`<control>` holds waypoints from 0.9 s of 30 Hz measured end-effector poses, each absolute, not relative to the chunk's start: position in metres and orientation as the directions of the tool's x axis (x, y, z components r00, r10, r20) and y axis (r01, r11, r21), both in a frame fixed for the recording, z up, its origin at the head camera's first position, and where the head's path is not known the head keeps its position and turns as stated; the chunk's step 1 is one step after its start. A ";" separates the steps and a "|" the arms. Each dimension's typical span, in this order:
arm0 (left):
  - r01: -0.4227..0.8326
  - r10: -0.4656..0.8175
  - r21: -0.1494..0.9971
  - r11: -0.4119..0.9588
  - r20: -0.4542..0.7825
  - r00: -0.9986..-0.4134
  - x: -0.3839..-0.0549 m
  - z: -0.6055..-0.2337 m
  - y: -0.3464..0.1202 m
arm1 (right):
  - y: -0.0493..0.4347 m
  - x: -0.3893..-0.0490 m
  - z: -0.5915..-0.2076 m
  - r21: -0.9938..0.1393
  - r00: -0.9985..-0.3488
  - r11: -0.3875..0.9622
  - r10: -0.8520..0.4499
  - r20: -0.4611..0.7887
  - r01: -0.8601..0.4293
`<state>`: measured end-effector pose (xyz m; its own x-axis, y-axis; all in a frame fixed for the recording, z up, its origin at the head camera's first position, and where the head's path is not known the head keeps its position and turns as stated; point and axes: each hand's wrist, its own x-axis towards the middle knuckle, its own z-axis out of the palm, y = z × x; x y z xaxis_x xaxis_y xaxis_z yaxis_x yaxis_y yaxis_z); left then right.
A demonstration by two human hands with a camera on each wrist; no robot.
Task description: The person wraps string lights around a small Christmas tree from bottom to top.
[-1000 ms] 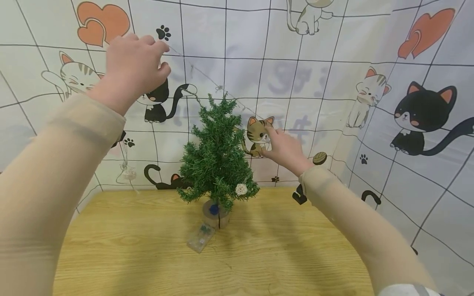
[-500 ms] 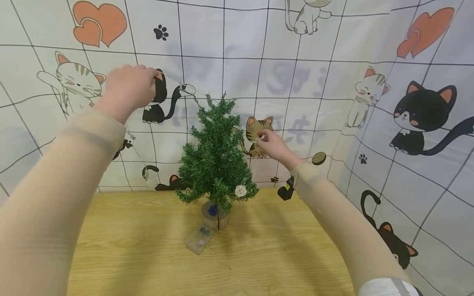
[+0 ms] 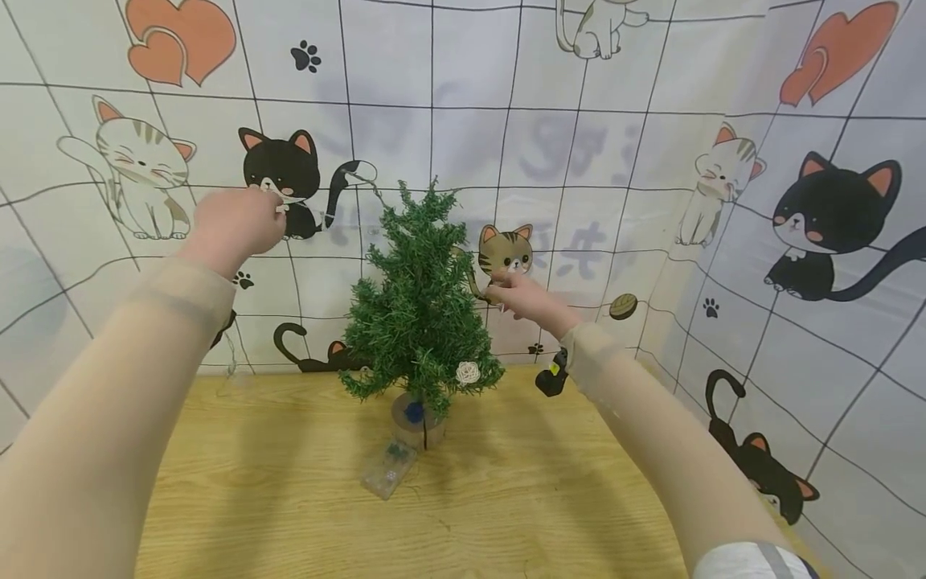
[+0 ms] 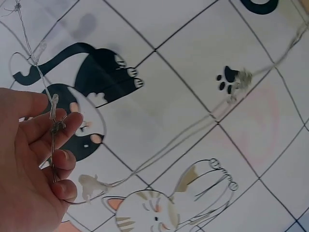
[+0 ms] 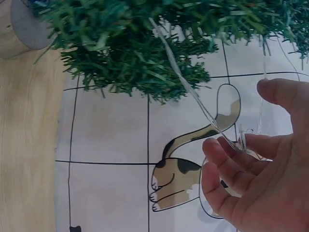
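Note:
A small green artificial tree [image 3: 419,305] stands on the wooden table with a white woven ball [image 3: 468,372] on its lower right branches. Left of the tree, my left hand [image 3: 235,221] holds thin clear string lights [image 4: 54,124], its curled fingers around the wire in the left wrist view. More of that wire trails from it in loops with small white bulbs. Beside the tree's right side, my right hand [image 3: 531,301] has its fingers curled round another stretch of the wire [image 5: 193,94], which runs to the branches in the right wrist view. Behind the tree the wire is hidden.
The tree's round base [image 3: 419,422] has a blue spot. A clear flat battery box [image 3: 389,469] lies against it on the table [image 3: 463,523]. A white cat-print curtain [image 3: 470,64] hangs close behind and along the right.
Both hands have come down, the left one much further. The wire that stretched above the treetop between them has dropped behind the tree.

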<state>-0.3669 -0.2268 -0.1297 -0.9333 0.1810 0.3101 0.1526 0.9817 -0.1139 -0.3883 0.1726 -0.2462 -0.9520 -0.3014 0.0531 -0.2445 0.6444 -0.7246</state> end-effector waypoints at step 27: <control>0.049 0.054 -0.026 0.998 0.251 -0.967 -0.339 -0.191 -0.314 | 0.142 -0.384 -0.270 -0.836 -0.909 0.534 -0.400 -0.118 -0.126</control>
<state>-0.3392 -0.3139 -0.1914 -0.9665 0.0544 0.2507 0.0493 0.9984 -0.0265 -0.3841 0.1416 -0.2702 -0.9090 -0.3996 -0.1181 -0.1263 0.5344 -0.8358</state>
